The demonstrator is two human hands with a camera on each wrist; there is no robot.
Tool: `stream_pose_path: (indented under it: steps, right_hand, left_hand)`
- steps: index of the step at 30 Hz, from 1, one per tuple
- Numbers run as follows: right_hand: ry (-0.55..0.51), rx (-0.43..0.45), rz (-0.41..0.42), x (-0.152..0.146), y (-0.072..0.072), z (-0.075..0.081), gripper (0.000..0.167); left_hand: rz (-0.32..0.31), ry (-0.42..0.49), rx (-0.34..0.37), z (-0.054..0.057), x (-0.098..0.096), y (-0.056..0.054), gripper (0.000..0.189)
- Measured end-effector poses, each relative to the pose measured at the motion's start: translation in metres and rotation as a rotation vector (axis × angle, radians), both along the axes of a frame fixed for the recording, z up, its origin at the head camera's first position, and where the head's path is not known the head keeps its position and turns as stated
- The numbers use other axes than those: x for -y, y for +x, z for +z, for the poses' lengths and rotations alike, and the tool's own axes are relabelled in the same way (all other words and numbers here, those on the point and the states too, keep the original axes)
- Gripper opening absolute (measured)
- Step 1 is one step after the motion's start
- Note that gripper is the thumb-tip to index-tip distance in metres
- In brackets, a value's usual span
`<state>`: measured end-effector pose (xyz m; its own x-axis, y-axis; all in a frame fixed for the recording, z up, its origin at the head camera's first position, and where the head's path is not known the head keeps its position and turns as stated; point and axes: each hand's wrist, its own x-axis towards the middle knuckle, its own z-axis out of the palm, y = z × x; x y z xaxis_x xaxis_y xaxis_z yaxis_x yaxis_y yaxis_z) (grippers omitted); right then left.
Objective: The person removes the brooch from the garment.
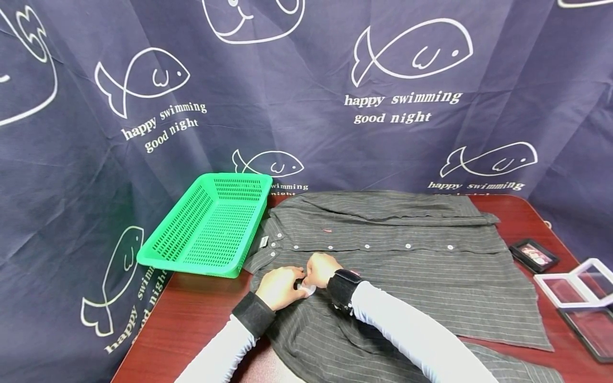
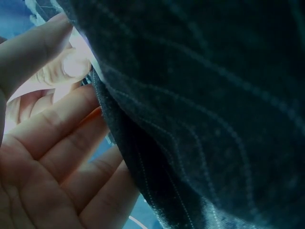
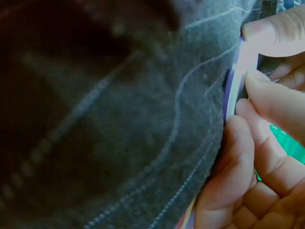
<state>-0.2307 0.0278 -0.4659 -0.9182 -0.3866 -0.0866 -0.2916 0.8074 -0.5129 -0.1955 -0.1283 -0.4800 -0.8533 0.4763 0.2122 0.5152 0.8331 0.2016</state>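
Note:
A dark grey pinstriped shirt (image 1: pixel 383 266) with white buttons lies spread on the table, its collar toward the left. Near the shirt's front left part, both hands meet at a small white piece (image 1: pixel 306 289). Up close in the right wrist view, the thin white piece (image 3: pixel 235 86) has a purple edge and lies against the cloth; its kind cannot be told. My right hand (image 1: pixel 322 270) pinches it between thumb and fingers. With the thumb on the cloth's edge and the fingers behind, my left hand (image 1: pixel 280 287) grips the shirt fabric (image 2: pixel 190 105) beside it.
A green plastic basket (image 1: pixel 210 229) stands at the back left, close to the collar. Right of the shirt lie a small black frame (image 1: pixel 533 254), a white hinged frame (image 1: pixel 570 290) and a dark-edged clear case (image 1: pixel 594 330). A patterned blue curtain (image 1: pixel 306 106) hangs behind the table.

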Motion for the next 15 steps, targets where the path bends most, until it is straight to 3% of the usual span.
stream_pose_path:
  steps: [15]
  right_hand:
    - [-0.037, 0.019, -0.002, -0.0006, -0.0030, -0.0027, 0.037]
  left_hand:
    - [0.000, -0.007, -0.001, 0.0013, 0.0003, 0.0006, 0.037]
